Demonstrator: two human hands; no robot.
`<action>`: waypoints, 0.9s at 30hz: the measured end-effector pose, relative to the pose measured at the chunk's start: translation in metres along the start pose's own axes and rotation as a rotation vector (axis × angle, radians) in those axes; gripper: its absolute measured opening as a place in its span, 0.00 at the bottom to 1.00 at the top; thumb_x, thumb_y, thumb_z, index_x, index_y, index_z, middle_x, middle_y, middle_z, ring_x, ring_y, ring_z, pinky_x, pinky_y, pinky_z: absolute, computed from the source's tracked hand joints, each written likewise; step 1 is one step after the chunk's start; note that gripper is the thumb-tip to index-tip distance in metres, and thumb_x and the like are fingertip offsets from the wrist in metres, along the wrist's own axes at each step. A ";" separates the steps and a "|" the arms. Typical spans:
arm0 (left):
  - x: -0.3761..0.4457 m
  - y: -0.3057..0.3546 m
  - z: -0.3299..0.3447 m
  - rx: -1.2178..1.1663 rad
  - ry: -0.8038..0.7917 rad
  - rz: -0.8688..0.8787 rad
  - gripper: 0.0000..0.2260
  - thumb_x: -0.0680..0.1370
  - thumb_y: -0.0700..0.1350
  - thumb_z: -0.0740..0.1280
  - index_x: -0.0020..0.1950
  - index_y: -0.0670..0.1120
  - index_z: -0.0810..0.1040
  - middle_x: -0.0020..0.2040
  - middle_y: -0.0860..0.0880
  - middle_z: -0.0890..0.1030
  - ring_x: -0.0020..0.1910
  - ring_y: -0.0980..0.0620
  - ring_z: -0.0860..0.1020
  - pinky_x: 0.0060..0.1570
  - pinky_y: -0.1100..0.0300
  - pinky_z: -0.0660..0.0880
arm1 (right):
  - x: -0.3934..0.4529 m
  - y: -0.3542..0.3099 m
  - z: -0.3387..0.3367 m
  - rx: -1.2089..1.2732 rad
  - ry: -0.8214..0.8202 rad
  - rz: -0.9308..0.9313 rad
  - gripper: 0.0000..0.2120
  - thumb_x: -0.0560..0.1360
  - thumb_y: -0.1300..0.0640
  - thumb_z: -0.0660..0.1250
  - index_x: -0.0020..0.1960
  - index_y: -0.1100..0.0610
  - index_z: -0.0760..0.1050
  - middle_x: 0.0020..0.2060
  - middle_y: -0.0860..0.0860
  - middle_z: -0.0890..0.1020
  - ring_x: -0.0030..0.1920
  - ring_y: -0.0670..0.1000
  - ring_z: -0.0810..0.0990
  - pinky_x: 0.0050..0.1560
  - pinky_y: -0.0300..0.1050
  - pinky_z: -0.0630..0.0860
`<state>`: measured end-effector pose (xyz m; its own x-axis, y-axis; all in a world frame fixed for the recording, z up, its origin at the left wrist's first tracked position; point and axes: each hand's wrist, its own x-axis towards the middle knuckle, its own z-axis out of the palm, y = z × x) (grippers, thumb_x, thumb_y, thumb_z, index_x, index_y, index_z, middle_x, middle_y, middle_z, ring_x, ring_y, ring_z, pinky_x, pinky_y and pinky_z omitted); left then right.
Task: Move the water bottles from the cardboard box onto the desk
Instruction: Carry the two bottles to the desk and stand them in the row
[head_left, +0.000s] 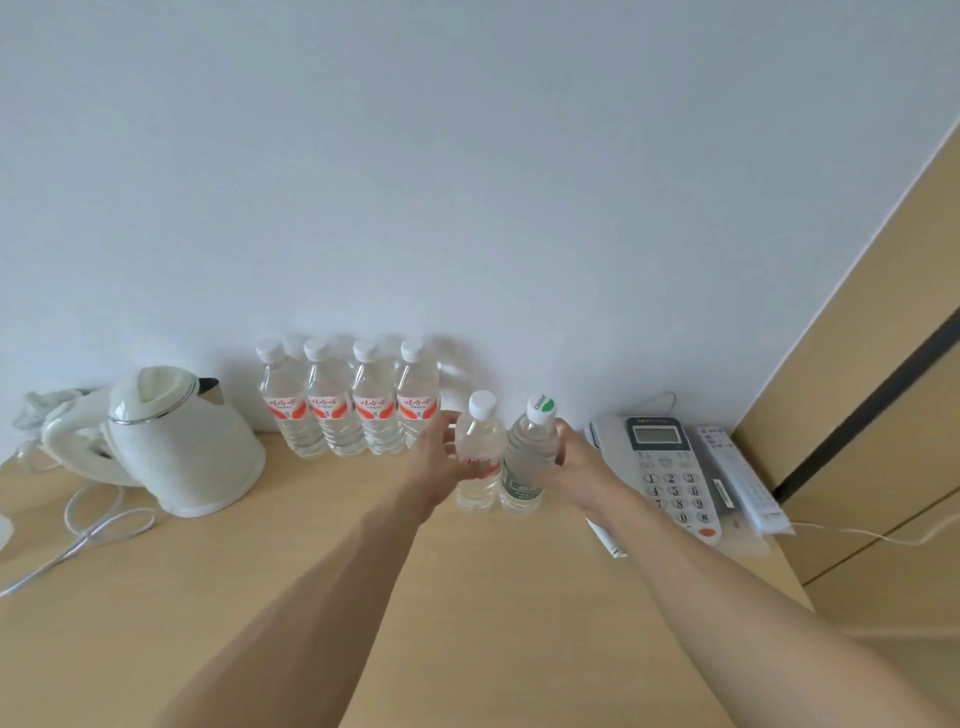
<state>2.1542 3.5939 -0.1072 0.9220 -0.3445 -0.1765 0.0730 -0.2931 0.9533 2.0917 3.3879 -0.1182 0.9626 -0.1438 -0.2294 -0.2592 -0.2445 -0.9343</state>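
Hands curl around two upright bottles: left hand (435, 462) on red-labelled bottle (477, 457), right hand (574, 462) on green-labelled bottle (527, 457).

plain pale wall (467, 156), light wooden desk (311, 597), tan wood cabinet (883, 364) at right, soft even light

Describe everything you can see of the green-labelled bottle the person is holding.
The green-labelled bottle is clear plastic with a white cap marked green. It looks full and leans slightly right. Its base is at the desk, beside a red-labelled bottle. The right hand grips its right side.
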 end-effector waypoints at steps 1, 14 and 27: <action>0.001 -0.001 0.001 0.014 0.001 0.001 0.30 0.65 0.38 0.83 0.62 0.47 0.74 0.52 0.51 0.83 0.50 0.54 0.81 0.44 0.62 0.75 | 0.001 0.001 0.001 -0.054 0.026 0.011 0.27 0.72 0.63 0.76 0.66 0.51 0.71 0.57 0.54 0.82 0.60 0.55 0.80 0.65 0.61 0.76; 0.014 0.002 -0.012 0.169 -0.061 -0.066 0.31 0.67 0.40 0.81 0.66 0.48 0.72 0.56 0.49 0.83 0.59 0.48 0.80 0.62 0.47 0.77 | 0.018 -0.008 0.006 -0.176 0.054 0.074 0.29 0.66 0.61 0.81 0.64 0.51 0.73 0.55 0.47 0.83 0.58 0.49 0.80 0.63 0.52 0.76; 0.007 0.077 -0.028 0.772 0.066 0.322 0.22 0.70 0.50 0.79 0.62 0.50 0.80 0.49 0.50 0.82 0.44 0.51 0.79 0.50 0.54 0.78 | 0.024 -0.040 -0.007 -0.430 0.190 -0.039 0.25 0.63 0.46 0.81 0.55 0.48 0.75 0.47 0.42 0.79 0.47 0.44 0.78 0.42 0.40 0.71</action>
<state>2.1764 3.5939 -0.0284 0.8755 -0.4698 0.1131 -0.4560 -0.7258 0.5151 2.1247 3.3874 -0.0846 0.9515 -0.2893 -0.1050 -0.2702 -0.6222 -0.7347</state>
